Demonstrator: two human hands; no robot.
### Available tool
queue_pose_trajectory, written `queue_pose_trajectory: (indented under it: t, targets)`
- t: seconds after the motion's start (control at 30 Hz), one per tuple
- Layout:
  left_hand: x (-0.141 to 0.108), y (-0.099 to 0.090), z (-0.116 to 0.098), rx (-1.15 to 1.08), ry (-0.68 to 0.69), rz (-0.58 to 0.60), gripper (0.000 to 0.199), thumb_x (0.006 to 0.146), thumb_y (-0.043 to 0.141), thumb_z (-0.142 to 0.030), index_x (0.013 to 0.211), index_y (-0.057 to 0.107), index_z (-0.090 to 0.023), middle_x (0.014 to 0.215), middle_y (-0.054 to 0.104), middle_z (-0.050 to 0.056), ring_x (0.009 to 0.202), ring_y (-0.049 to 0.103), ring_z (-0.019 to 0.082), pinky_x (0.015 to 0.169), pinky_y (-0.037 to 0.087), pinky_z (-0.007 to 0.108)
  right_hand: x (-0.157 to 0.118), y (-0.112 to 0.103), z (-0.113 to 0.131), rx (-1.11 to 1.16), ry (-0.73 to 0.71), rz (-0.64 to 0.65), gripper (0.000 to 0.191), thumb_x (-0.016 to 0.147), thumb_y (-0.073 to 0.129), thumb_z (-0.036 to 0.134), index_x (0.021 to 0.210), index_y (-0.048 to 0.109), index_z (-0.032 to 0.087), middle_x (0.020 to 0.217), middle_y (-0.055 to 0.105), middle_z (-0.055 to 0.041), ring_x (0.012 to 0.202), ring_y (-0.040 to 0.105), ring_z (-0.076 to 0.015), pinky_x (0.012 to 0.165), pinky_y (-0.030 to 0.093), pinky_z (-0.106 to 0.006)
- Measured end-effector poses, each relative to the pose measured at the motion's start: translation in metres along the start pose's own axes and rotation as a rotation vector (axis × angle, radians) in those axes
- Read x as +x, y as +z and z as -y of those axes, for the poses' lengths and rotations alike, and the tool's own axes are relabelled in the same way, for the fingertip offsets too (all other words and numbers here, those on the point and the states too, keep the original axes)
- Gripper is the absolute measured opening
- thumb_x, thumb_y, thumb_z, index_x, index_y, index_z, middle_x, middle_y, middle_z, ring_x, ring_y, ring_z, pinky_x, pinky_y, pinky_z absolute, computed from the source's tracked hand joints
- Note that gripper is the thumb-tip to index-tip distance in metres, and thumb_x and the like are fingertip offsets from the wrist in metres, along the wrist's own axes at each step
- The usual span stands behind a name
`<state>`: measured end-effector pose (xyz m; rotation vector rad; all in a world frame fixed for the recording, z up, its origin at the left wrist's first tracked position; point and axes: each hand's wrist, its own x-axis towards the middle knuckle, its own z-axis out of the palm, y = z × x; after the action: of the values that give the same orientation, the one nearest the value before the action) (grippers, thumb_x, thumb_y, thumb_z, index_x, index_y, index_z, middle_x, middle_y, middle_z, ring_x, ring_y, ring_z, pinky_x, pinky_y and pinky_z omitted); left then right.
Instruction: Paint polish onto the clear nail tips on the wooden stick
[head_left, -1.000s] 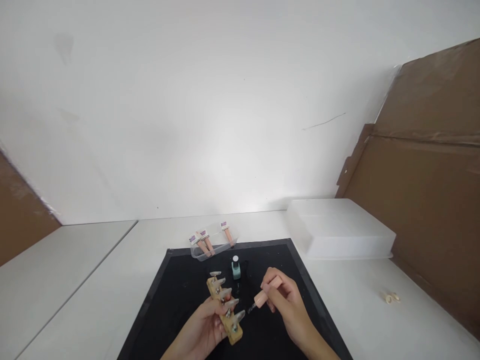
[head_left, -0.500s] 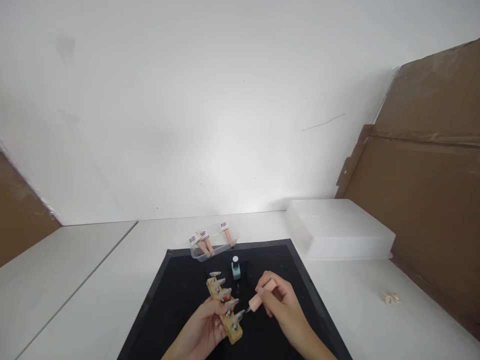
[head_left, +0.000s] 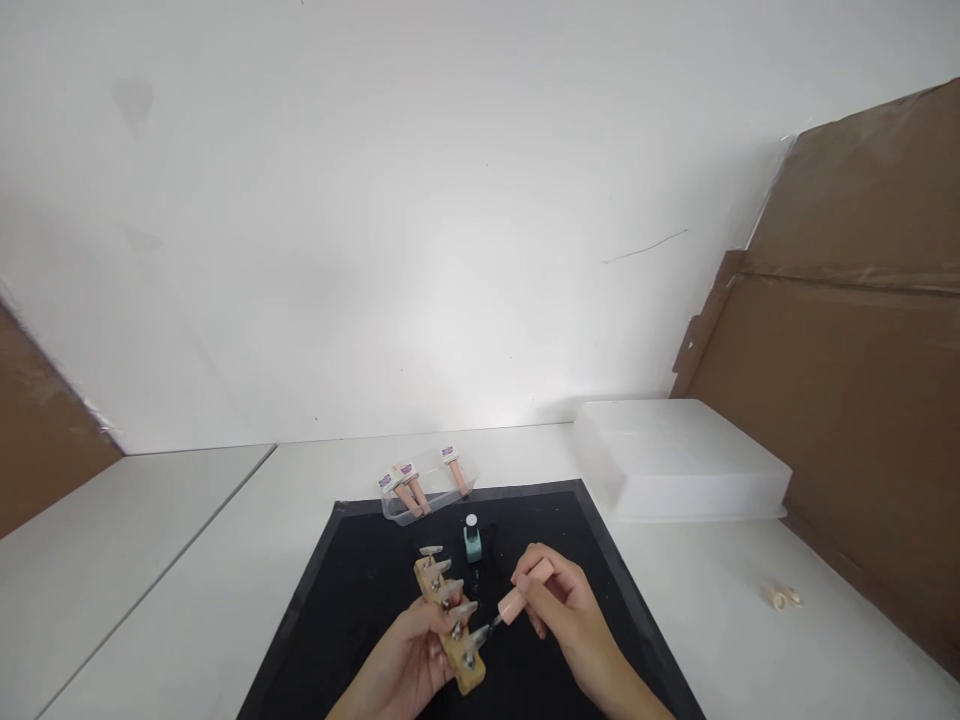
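My left hand (head_left: pixel 415 640) grips a wooden nail-tip stand (head_left: pixel 468 678), tilted over the black mat (head_left: pixel 315 640). Several clear false nail tips (head_left: pixel 463 610) are mounted in a row along it. Between the fingers of my right hand (head_left: pixel 559 610) is a nail polish brush (head_left: pixel 517 603) with a peach handle. Its dark bristles meet or nearly meet the end of the nearest nail tip (head_left: pixel 478 638). Beyond the stand, a teal nail polish bottle (head_left: pixel 472 545) with a white top stands upright on the mat.
A clear plastic tray (head_left: pixel 401 517) at the mat's far edge holds several peach-handled pieces (head_left: pixel 457 475) with labels. A translucent white bin (head_left: pixel 697 490) lies upside down at the right. Small cream rings (head_left: pixel 780 597) lie on the white table. Cardboard (head_left: pixel 847 400) walls the right side.
The brush tip has shifted very slightly at the nearest nail tip. Both hands keep almost the same place, and the view has moved a little.
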<state>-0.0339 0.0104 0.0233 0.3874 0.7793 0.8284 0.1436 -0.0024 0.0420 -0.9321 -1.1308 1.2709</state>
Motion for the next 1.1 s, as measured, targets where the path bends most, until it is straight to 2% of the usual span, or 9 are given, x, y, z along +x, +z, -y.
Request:
queue_pose_trajectory:
  t: [0.17, 0.37, 0.47, 0.57, 0.8, 0.97, 1.1]
  targets:
    - [-0.0032, 0.0007, -0.0008, -0.016, -0.001, 0.017, 0.02, 0.056, 0.06, -0.002, 0.073, 0.058, -0.014, 0.058, 0.056, -0.004, 0.049, 0.049, 0.006, 0.053, 0.035, 0.02, 0.0023, -0.0011, -0.0021, 0.016, 0.026, -0.103, 0.024, 0.074, 0.062, 0.037, 0.066, 0.053, 0.016, 0.048, 0.044, 0.0074, 0.039, 0.029, -0.005, 0.038, 0.025, -0.017]
    - [-0.0017, -0.0015, -0.0006, -0.001, -0.001, 0.015, 0.022, 0.057, 0.058, -0.003, 0.075, 0.059, -0.013, 0.059, 0.057, -0.003, 0.05, 0.05, 0.007, 0.052, 0.035, 0.019, 0.0013, 0.0005, 0.0021, 0.056, 0.07, -0.023, 0.026, 0.074, 0.061, 0.038, 0.065, 0.053, 0.016, 0.049, 0.046, 0.0062, 0.038, 0.03, -0.0053, 0.038, 0.026, -0.018]
    - [-0.0013, -0.0016, 0.0001, -0.005, 0.003, 0.015, 0.02, 0.057, 0.058, -0.002, 0.075, 0.059, -0.013, 0.061, 0.058, -0.002, 0.053, 0.052, 0.008, 0.057, 0.038, 0.021, 0.0023, 0.0002, 0.0009, 0.027, 0.098, -0.058, 0.024, 0.073, 0.062, 0.035, 0.065, 0.052, 0.016, 0.047, 0.042, 0.0076, 0.038, 0.029, -0.0055, 0.037, 0.025, -0.018]
    - [-0.0022, -0.0014, 0.0003, -0.012, -0.002, 0.023, 0.021, 0.058, 0.056, -0.001, 0.074, 0.058, -0.013, 0.06, 0.057, -0.003, 0.05, 0.05, 0.007, 0.055, 0.036, 0.02, 0.0031, -0.0006, 0.0004, 0.051, 0.113, -0.114, 0.023, 0.073, 0.062, 0.034, 0.064, 0.05, 0.017, 0.045, 0.038, 0.0089, 0.037, 0.027, -0.0055, 0.037, 0.024, -0.018]
    - [-0.0016, 0.0, -0.0005, -0.001, -0.003, 0.005, 0.022, 0.057, 0.056, -0.002, 0.076, 0.058, -0.014, 0.061, 0.056, -0.003, 0.051, 0.049, 0.007, 0.055, 0.034, 0.02, 0.0022, 0.0026, 0.0029, 0.118, 0.174, -0.058, 0.025, 0.072, 0.063, 0.037, 0.064, 0.05, 0.017, 0.046, 0.049, 0.0053, 0.036, 0.029, -0.0053, 0.037, 0.023, -0.019]
    - [-0.0025, 0.0025, -0.0003, 0.008, -0.002, 0.023, 0.02, 0.056, 0.055, -0.001, 0.071, 0.055, -0.015, 0.058, 0.053, -0.005, 0.049, 0.048, 0.006, 0.055, 0.034, 0.021, 0.0037, 0.0007, -0.0006, 0.078, 0.197, -0.087, 0.02, 0.072, 0.061, 0.032, 0.063, 0.051, 0.017, 0.043, 0.042, 0.0078, 0.035, 0.027, -0.0054, 0.036, 0.022, -0.018]
    - [-0.003, 0.0007, 0.0004, -0.008, -0.004, 0.024, 0.022, 0.056, 0.055, 0.0, 0.072, 0.055, -0.015, 0.058, 0.053, -0.005, 0.05, 0.048, 0.007, 0.056, 0.034, 0.022, 0.0047, -0.002, -0.0021, 0.132, 0.19, -0.127, 0.021, 0.073, 0.06, 0.033, 0.064, 0.052, 0.017, 0.042, 0.039, 0.009, 0.036, 0.024, -0.0058, 0.036, 0.024, -0.018]
